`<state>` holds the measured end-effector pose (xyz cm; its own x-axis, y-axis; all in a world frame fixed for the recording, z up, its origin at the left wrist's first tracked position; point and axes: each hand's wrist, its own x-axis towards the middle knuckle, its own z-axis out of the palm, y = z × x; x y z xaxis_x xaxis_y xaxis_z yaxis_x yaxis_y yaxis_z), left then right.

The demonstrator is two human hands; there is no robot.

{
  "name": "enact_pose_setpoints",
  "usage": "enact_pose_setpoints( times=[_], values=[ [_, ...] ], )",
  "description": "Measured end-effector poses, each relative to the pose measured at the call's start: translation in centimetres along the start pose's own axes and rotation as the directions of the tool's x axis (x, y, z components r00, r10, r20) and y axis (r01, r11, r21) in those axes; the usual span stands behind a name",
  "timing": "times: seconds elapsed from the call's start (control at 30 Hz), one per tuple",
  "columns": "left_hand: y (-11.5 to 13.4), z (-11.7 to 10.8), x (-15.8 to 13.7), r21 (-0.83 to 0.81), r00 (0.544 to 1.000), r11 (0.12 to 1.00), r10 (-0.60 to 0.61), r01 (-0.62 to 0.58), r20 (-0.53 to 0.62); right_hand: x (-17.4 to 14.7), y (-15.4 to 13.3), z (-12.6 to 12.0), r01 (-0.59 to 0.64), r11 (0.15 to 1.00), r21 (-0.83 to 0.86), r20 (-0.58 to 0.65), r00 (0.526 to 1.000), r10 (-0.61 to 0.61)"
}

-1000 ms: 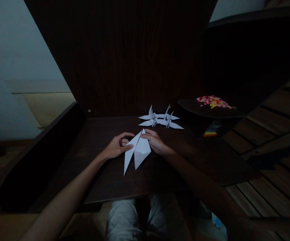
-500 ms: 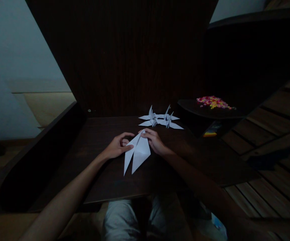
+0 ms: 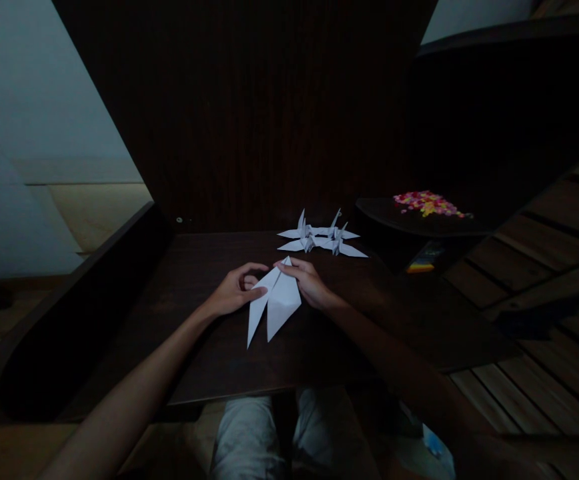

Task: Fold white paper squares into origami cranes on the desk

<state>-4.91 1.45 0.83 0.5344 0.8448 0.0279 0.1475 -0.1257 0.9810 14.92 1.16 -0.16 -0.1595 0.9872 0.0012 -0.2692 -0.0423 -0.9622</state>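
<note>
There were one left hand (image 3: 234, 292), one right hand (image 3: 310, 280), one folded white paper (image 3: 283, 303), four white paper cranes (image 3: 323, 243), one surface (image 3: 214, 257) and one pile of small coloured pieces (image 3: 427, 203) too numerous to count.

Room leftward; cranes (image 3: 323, 243) beyond folded paper (image 3: 283, 300)

Left fingers (image 3: 250, 268), right fingers (image 3: 299, 264) hold folded paper (image 3: 285, 297); cranes (image 3: 321, 243) beyond.

We see a dark tabletop (image 3: 194, 263) with a cluster of white folded-paper birds (image 3: 323, 243) standing close together near its back edge, wings spread. To the right, we find a dark, rounded shelf (image 3: 380, 215) carrying a loose heap of small pink, red and yellow pieces (image 3: 427, 203).
</note>
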Motion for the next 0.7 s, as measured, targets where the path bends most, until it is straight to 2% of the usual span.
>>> enact_pose_setpoints(
  times=[0.13,0.37,0.53,0.6,0.7],
  values=[
    [0.24,-0.05,-0.14,0.019,1.0,1.0,0.0,-0.001,0.019,0.28,0.03,-0.18,-0.001,1.0,0.024,-0.064,0.998,0.002],
    [-0.08,0.01,-0.12,-0.086,0.995,0.996,0.034,-0.026,0.09,0.22,-0.12,-0.18,0.028,0.998,0.054,-0.064,0.998,-0.024],
    [-0.18,-0.25,-0.22,0.078,0.975,0.996,-0.063,0.047,0.215,0.25,0.06,-0.06,-0.004,0.999,-0.032,-0.029,1.0,0.003],
    [-0.16,-0.36,-0.2,0.148,0.98,0.988,-0.077,0.05,0.186,0.25,0.13,0.01,-0.012,0.998,-0.059,-0.025,1.0,0.011],
    [-0.09,-0.49,-0.06,0.165,0.998,0.986,-0.048,0.04,0.046,0.23,0.18,0.04,-0.016,0.998,-0.056,-0.021,1.0,0.015]
  ],
)
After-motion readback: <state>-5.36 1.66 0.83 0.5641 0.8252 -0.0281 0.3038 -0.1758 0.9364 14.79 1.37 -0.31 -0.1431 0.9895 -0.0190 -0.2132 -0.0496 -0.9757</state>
